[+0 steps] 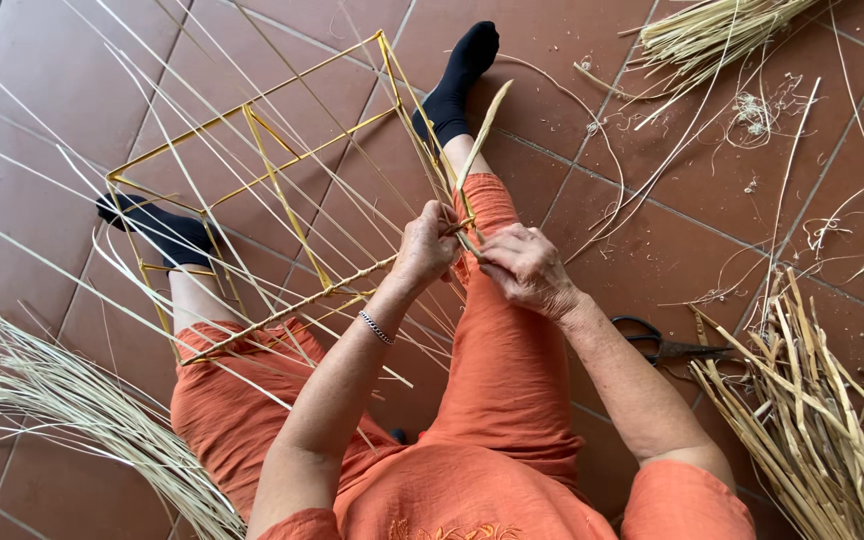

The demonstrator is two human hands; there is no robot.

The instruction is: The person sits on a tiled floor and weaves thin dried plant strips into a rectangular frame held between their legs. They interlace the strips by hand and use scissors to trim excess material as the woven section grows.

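Frame: yellow wire frame (282,190) rests across the person's lap, long axis running toward the tiled floor (652,230)'s far-left corner.
Left hand (425,245): pinched on a straw strip (479,140) at the frame's near corner.
Right hand (524,268): closed on the same strip, touching the left.
Strip: points up and away.
Around: scissors (657,343) right; straw bundles (812,420) along both sides.

Left hand (424,243) and right hand (525,268) close together, fingers curled, pinching
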